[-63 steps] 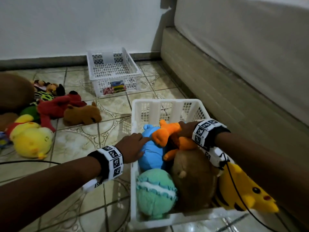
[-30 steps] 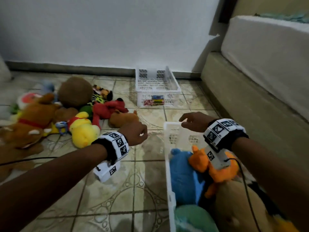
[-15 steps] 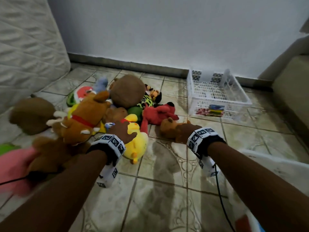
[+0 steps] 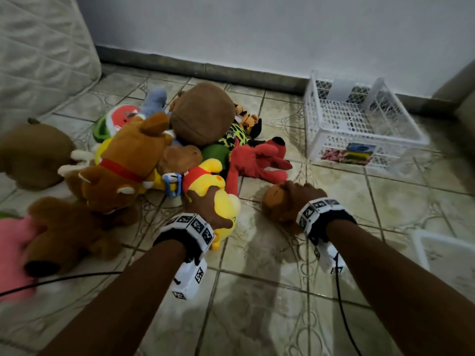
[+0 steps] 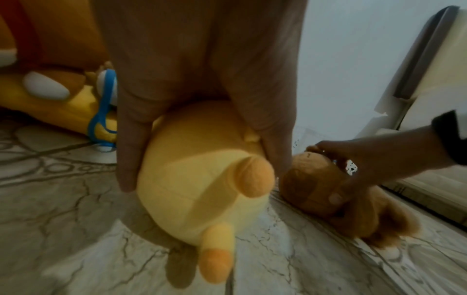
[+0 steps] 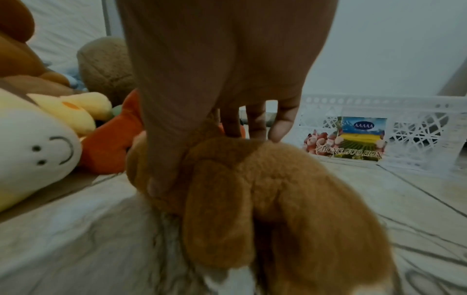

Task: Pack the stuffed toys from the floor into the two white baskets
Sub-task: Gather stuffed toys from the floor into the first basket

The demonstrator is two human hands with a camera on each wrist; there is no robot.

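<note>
My left hand (image 4: 205, 202) grips a yellow duck-like stuffed toy (image 4: 223, 204) on the floor tiles; in the left wrist view its fingers and thumb curl round the toy's round body (image 5: 202, 175). My right hand (image 4: 300, 195) grips a small brown furry stuffed toy (image 4: 273, 201) lying on the floor just to the right, with the thumb and fingers pressed into its fur (image 6: 252, 189). An empty white basket (image 4: 365, 140) stands by the far wall. A corner of the second white basket (image 4: 437, 250) shows at the right edge.
A heap of stuffed toys lies behind my hands: a red dog (image 4: 257, 160), a brown dog with a red collar (image 4: 120, 163), a large brown ball-shaped one (image 4: 203, 114), and a pink one (image 4: 12, 253) at the left. A quilted mattress (image 4: 38, 47) leans at the far left. A cable (image 4: 64, 278) crosses the floor.
Both hands left the near basket and swung left to the toy pile. The left hand closed round the yellow toy and the right hand closed on the small brown one.
</note>
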